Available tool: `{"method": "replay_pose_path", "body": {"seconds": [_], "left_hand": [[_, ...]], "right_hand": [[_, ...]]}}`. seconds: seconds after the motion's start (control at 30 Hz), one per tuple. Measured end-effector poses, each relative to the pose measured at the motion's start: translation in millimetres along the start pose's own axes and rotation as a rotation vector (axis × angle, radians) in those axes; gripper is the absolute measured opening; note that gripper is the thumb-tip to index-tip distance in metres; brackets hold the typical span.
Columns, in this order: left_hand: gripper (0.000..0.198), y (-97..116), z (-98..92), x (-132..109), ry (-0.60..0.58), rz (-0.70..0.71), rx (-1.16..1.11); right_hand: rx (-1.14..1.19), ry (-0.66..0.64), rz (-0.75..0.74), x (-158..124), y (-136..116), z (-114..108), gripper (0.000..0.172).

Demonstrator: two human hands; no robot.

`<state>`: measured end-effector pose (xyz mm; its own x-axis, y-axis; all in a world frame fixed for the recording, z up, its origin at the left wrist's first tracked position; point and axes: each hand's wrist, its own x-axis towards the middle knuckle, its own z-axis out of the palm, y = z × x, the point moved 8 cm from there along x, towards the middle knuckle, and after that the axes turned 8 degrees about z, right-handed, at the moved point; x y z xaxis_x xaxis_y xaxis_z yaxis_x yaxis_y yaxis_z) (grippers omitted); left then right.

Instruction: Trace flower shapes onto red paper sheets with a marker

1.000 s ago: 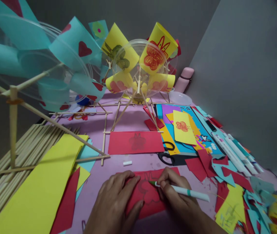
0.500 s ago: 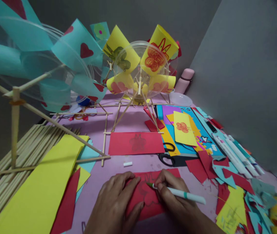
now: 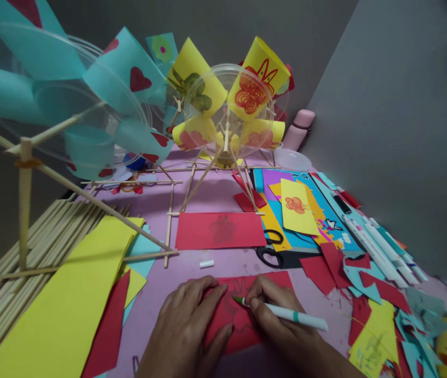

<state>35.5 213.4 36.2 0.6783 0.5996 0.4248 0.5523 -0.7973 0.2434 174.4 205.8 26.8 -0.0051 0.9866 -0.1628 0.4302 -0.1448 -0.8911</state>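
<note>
Quietly, a person bends to a drawing on a red sheet (image 3: 233, 317), which lies on the pink-purple counter (image 3: 148, 299) toward six o'clock, directly beneath both hands. The left hand (image 3: 191, 320) rests at the sheet's nine o'clock side, its fingers spread wide and pressing the paper, grasping nothing. The right hand (image 3: 276, 310), at the three o'clock side, has a narrow grip closed around a white marker (image 3: 300, 317), whose green tip points toward ten o'clock and meets, or all but meets, the dark outline of a butterfly-like figure; contact cannot be told for certain.

Just beyond, toward eleven o'clock, lie a small white cap (image 3: 206, 264) and a second red sheet (image 3: 191, 231) bearing a darker, filled-in butterfly. The black scissor handles (image 3: 279, 258) sit near one o'clock, a row of markers (image 3: 375, 252) at two, and cut paper scraps (image 3: 373, 331) at three. Yellow sheets (image 3: 61, 299) spread at nine o'clock, while a wheel of yellow paper loops (image 3: 242, 100) stands at twelve.

By appearances, the step in hand is inking the figure, its outline largely laid down and its inside mostly unfilled. The next stroke would seem to call for a light, steady tip inside the lines, with the left hand pinning the paper flat.
</note>
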Motion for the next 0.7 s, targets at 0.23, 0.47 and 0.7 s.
{"method": "replay_pose_path", "body": {"seconds": [0.23, 0.47, 0.7], "left_hand": [[0.040, -0.7, 1.1, -0.3, 0.001, -0.002, -0.002], [0.040, 0.7, -0.6, -1.3, 0.007, -0.010, -0.008], [0.041, 0.4, 0.3, -1.0, 0.006, 0.011, 0.006]], "right_hand": [[0.018, -0.051, -0.002, -0.4, -1.7, 2.8, 0.012], [0.013, -0.048, -0.004, -0.6, -3.3, 1.6, 0.011], [0.006, -0.056, 0.000, -0.6, -5.4, 2.5, 0.012]]}}
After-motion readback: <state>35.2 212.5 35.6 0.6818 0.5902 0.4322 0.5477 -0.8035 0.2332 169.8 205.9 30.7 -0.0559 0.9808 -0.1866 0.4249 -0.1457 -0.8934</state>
